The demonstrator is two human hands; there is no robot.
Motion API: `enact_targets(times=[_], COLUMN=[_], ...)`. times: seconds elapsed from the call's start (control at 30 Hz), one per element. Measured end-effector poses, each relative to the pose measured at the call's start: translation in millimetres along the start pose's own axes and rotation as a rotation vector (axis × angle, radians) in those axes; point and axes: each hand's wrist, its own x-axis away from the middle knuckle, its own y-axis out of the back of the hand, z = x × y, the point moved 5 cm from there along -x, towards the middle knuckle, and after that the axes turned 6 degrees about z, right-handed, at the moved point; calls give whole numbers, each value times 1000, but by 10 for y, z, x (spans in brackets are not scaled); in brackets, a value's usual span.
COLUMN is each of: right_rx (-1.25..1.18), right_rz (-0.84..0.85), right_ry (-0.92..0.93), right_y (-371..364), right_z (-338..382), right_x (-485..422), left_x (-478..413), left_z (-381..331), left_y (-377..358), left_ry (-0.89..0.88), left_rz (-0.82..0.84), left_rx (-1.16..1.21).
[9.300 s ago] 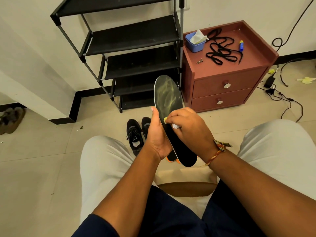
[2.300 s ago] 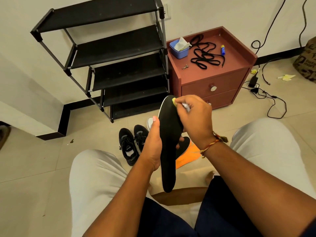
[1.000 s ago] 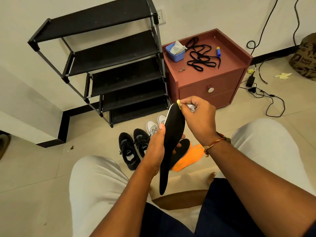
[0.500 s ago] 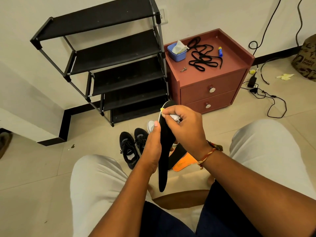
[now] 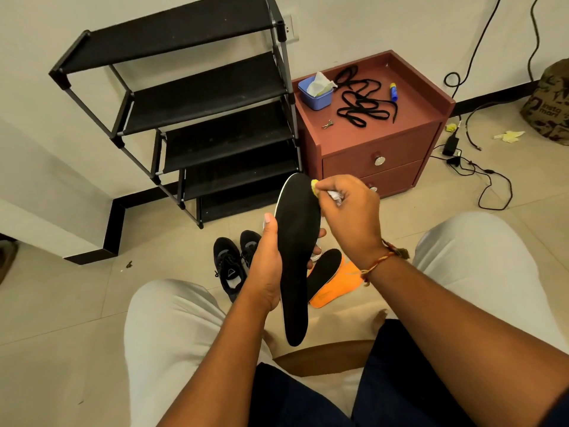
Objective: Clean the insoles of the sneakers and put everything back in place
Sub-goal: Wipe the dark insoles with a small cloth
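My left hand (image 5: 266, 266) grips a long black insole (image 5: 296, 251) upright by its middle, toe end up. My right hand (image 5: 351, 217) pinches a small crumpled white and yellow wipe (image 5: 320, 190) against the insole's upper right edge. Behind the held insole, a second black insole (image 5: 326, 274) and an orange one (image 5: 338, 286) lie on the floor. A pair of black sneakers (image 5: 234, 263) stands on the tiles to the left of my hand. White sneakers are mostly hidden behind my hands.
A black shoe rack (image 5: 197, 118) stands against the wall. Beside it a red-brown nightstand (image 5: 375, 143) carries a blue tub with wipes (image 5: 315, 92), black laces (image 5: 363, 103) and a small tube (image 5: 393, 89). Cables (image 5: 480, 180) trail on the floor at right. My knees flank the hands.
My right hand has slid the wipe back and forth along the insole's toe end, now at its right edge. My left hand has turned the insole's black face more toward me.
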Motion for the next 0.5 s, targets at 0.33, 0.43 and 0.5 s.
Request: enact_targets(times=[0.33,0.43,0.5], right_rx=[-128,-63,-28], right_rz=[-20,22,66], right_ry=[-93,0,67], right_y=[23,-23,-58], right_z=[-35,72,123], right_x=[6,31,51], left_x=[-82,-58,-49], left_z=[11,22,38], left_y=[63,39,24], left_ry=[-27,-11,2], left_rz=[23,26,31], left_rx=[299,286,255])
